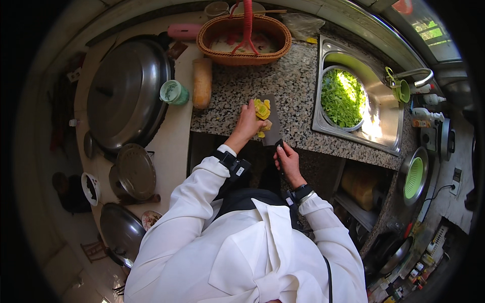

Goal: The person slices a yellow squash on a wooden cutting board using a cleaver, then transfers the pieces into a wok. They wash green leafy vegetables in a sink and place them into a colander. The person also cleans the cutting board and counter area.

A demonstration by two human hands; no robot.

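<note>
My right hand (290,161) grips the black handle of a cleaver (273,130), its broad metal blade lying nearly flat by the counter's front edge. Thin yellow slices (262,109), which look like ginger, rest on the blade. Curled around their left side is my left hand (248,123), fingers at the far end and thumb at the near end. Close to that thumb sits a paler tan chunk (266,125). The palm hides part of the slices.
Beyond the blade stands a wicker basket (206,51) with a red handle. A squash-like vegetable (202,83) and a green jar (174,92) are left, beside a large lidded pan (125,91). On the right, a steel sink (382,125) holds a bowl of leafy greens (341,98).
</note>
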